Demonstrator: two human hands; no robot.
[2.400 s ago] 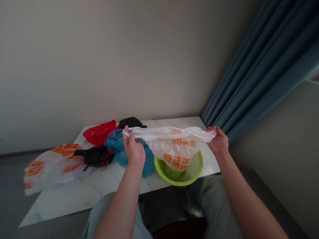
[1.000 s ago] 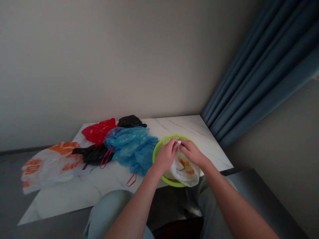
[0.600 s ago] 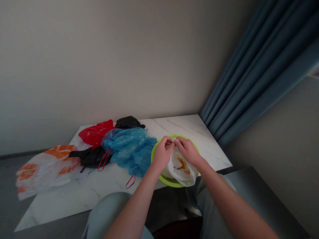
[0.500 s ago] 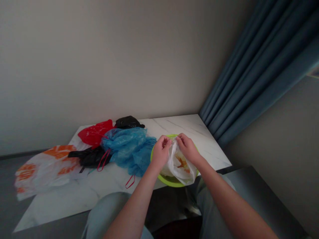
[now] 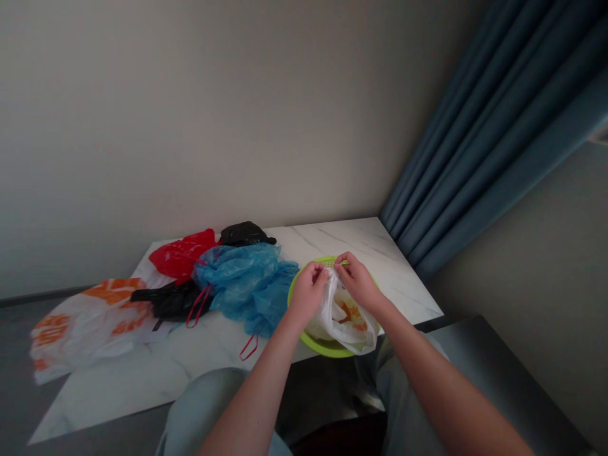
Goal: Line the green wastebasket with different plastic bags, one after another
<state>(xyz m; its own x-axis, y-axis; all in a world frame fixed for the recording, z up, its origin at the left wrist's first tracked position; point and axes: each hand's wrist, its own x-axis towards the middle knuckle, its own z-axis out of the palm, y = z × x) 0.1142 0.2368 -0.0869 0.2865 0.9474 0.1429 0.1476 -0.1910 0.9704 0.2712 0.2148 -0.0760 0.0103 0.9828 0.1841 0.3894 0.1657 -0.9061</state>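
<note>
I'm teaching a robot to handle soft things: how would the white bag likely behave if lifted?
The white bag is probably floppy: it hangs in loose folds over the green basket. It is likely light for its size, since the plastic looks thin. It should crumple easily where pinched, as it gathers between the left hand and right hand.

You face a red bag (image 5: 183,253), blue plastic (image 5: 247,278) and two black bags (image 5: 244,234) on the marbled counter (image 5: 137,386), left of a curtain (image 5: 498,139).
</note>
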